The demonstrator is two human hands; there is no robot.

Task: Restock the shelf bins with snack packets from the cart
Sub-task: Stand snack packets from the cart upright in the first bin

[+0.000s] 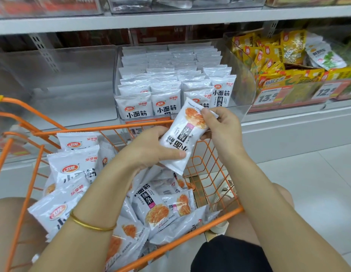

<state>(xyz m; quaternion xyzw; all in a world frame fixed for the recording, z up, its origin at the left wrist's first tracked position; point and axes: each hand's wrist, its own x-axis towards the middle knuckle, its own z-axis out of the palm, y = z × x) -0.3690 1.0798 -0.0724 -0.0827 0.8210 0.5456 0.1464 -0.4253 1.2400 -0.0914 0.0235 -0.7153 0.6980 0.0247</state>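
Observation:
Both my hands hold one white snack packet [183, 136] upside down above the orange wire cart [119, 127]. My left hand [151, 149] grips its lower end, thumb on the front. My right hand [221, 124] pinches its upper end. Several more white packets [72, 165] lie loose in the cart. Just beyond the packet, the clear shelf bin [243, 110] holds upright rows of the same white packets [166, 83].
A clear bin [58, 75] to the left of the white packets looks bare. On the right, a bin of yellow snack packets [272, 54] carries orange price tags [268, 97]. Another shelf [170, 16] runs overhead. My knees flank the cart; tiled floor lies at the right.

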